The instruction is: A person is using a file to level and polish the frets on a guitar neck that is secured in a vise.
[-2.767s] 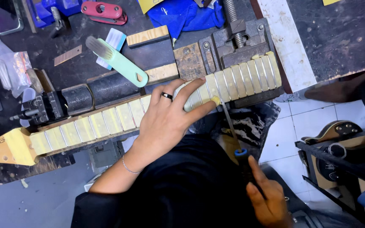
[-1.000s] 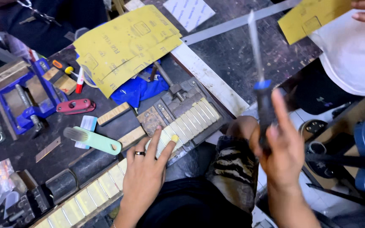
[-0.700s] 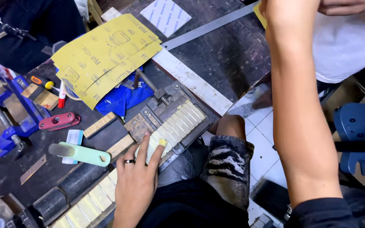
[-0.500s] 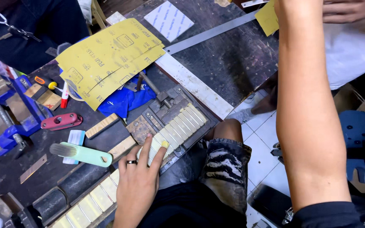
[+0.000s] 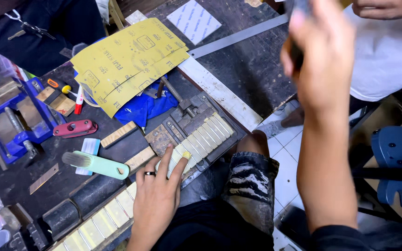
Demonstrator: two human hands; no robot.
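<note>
The guitar neck [image 5: 164, 179] is laid flat across the dark worktop [image 5: 257, 69], with one end held in a grey clamp [image 5: 196, 116]. The frets on it are covered with pale tape — every gap that can be seen is masked. So the taping looks done, at least on the part in view; the far end runs out of the picture and cannot be checked.

The left hand [image 5: 157, 197] is pressed on the neck, fingers [image 5: 182, 160] spread out flat, gripping nothing. A dark ring is worn on one finger. The right hand [image 5: 322, 60] is lifted high, near the camera, and is blurred. Something dark seems to be held in it, but whether the fingers are closed on it cannot be told.

The yellow sandpaper sheets [image 5: 126, 60] are lying apart from the neck, on a blue cloth [image 5: 143, 107]. A green-handled brush [image 5: 98, 163] is lying just beside the neck. No tool is touching the frets now — the rubbing or smoothing work looks like it is not going on at this moment.
</note>
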